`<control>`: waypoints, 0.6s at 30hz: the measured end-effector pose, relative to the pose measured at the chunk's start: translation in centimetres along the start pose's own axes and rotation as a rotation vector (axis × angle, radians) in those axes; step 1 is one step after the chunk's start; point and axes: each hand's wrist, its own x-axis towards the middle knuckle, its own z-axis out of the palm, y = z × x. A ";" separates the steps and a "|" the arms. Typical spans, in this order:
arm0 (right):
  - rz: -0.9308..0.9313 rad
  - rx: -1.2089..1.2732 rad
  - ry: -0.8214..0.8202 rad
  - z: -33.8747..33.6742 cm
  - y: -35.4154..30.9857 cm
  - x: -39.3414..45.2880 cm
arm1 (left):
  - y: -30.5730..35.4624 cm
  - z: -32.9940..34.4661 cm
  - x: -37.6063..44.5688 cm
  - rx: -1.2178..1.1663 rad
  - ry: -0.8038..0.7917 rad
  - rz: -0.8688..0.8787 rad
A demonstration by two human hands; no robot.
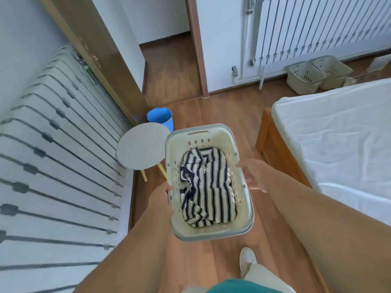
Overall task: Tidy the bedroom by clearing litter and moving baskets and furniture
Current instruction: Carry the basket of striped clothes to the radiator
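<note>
Both hands carry the basket (208, 182) at centre, above the floor — left hand (161, 199) curled over its 9 o'clock rim, right hand (255, 176) gripping the 3 o'clock rim — so keep it level, lest the striped shirt (208, 187) slide out. Two more baskets (317, 75) sit at 2 o'clock by the radiator (317, 28). A stool (141, 149) and blue bin (160, 119) crowd 11 o'clock; the bed (338, 140) narrows the way at 3.

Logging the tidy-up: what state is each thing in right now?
Basket: held up by both hands, holds a shirt.
Shirt: crumpled in the basket.
Left hand: grips left rim.
Right hand: grips right rim.
Door: open.
Spare baskets: on the floor.
</note>
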 end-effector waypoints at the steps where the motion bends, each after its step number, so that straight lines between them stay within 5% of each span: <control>1: -0.021 -0.017 0.016 -1.2 -1.0 0.6 | 0.3 1.6 0.0 -0.010 -0.002 -0.015; 18: -0.097 0.189 0.162 -10.5 -10.4 9.4 | 7.8 20.2 5.1 0.230 -0.145 0.034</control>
